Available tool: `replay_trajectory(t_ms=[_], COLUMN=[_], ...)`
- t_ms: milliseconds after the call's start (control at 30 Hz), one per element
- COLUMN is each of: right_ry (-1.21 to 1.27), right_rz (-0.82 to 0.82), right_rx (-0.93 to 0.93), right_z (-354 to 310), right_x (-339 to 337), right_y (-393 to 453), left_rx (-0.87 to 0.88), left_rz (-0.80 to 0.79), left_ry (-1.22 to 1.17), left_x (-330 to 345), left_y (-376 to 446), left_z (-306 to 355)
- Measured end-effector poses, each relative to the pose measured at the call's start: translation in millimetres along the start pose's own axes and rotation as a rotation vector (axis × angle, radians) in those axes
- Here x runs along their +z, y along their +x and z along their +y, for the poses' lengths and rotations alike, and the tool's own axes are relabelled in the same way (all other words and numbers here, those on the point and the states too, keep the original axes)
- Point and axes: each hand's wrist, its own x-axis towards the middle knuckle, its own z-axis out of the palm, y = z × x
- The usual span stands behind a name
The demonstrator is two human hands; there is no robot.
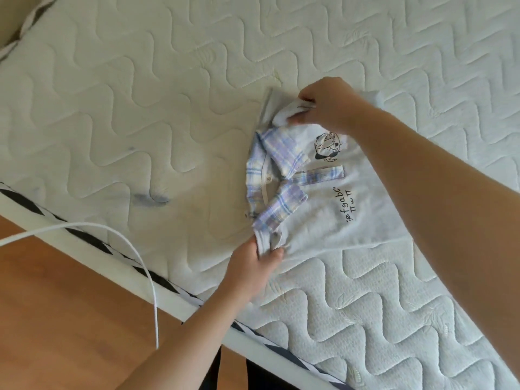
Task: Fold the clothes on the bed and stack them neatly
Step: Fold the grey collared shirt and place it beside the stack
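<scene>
A pale grey child's shirt [337,215] with a plaid collar [281,170], a small cartoon print and black lettering lies front up on the quilted white mattress [140,108]. My left hand [253,263] grips the bunched sleeve and shoulder fabric at the shirt's near edge. My right hand [323,104] pinches the other sleeve's fabric at the far edge, by the collar. My right forearm crosses over the lower part of the shirt and hides it.
The mattress edge with a dark striped border [118,257] runs diagonally at the lower left, with wooden floor [70,319] beyond it. A white cable [135,254] arcs over the floor and mattress edge. Dark smudges [149,199] mark the mattress left of the shirt.
</scene>
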Motion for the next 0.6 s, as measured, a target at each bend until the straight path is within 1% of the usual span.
replay_trajectory(t_ms=[167,300,333,400,467,600], right_ry=[0.405,0.722,0.802,0.943,1.035,1.195], right_rz=[0.246,0.451,0.496,0.585,0.659,0.791], right_rx=[0.168,0.301,0.327,0.369,0.412,0.451], right_z=[35.9,35.5,33.0,25.6,17.5,4.8], right_x=[-44.3,-71.7,-77.4,-89.4,-102.5,-132.5], right_y=[-72.3,-134.8,-151.5,-186.6,-222.8,-301.0], left_rx=[0.129,0.199,0.242,0.363,0.447,0.623], left_rz=[0.201,0.266,0.276,0.275,0.297,0.456], left_ry=[-0.234,-0.424,-0.453,-0.469,-0.430,-0.221], left_x=[-34.8,-34.5,-32.2,-25.9,-19.1,-17.0], left_y=[-16.4,-27.7,-31.9,-46.0,-65.2,-110.9], left_z=[50.0,101.9,118.0,153.8,189.3,250.8])
